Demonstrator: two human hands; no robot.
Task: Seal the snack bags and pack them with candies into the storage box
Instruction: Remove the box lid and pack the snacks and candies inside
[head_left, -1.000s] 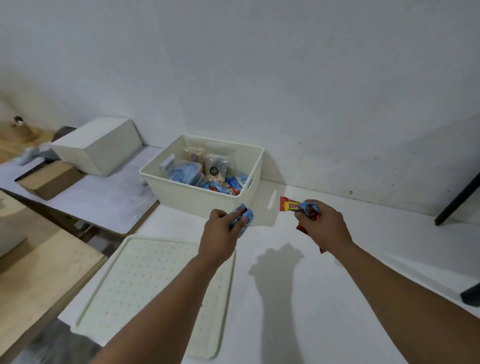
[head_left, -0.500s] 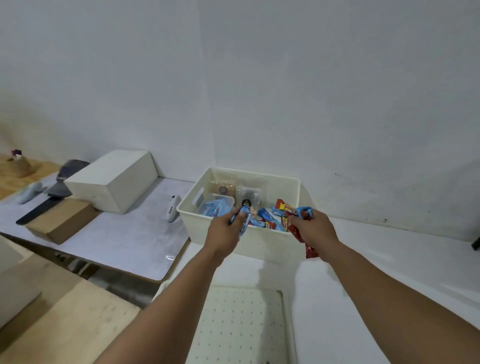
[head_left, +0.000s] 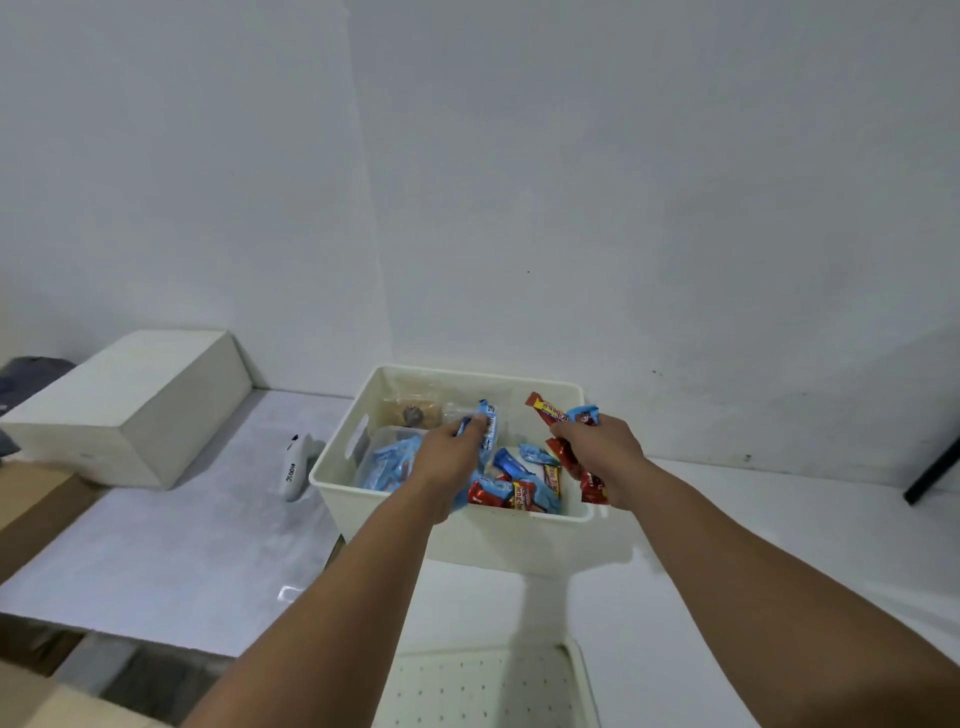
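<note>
**Both fists of candy hang over the open storage box**

Far left, a closed white box (head_left: 124, 405) sits on a grey-covered side table (head_left: 156, 561), and a small white pen-shaped device (head_left: 293, 467), perhaps the sealer, lies just beside the storage box (head_left: 467, 535).

Inside the storage box, clear snack bags (head_left: 415, 413) lean along the far wall, a heap of blue wrappers (head_left: 389, 462) fills the left side, and loose red and blue candies (head_left: 519, 488) lie against the near right wall.

The left hand (head_left: 452, 457) is over the middle of the storage box, fingers curled round a blue candy packet (head_left: 488, 431) that stands roughly upright, its long axis pointing up and away from the person.

The right hand (head_left: 597, 447) hovers above the near right corner, gripping a bunch of red and blue candy bars (head_left: 569, 457) that fan out above and below the fist.

The drop point lies straight beneath both hands, so I judge that the coming move needs no further reach, only a loosening of the fingers. The right hand's bunch hangs close to the rim, and its lowest bar could tip outward.

Nearest the person lies a perforated white lid (head_left: 488, 691).
</note>
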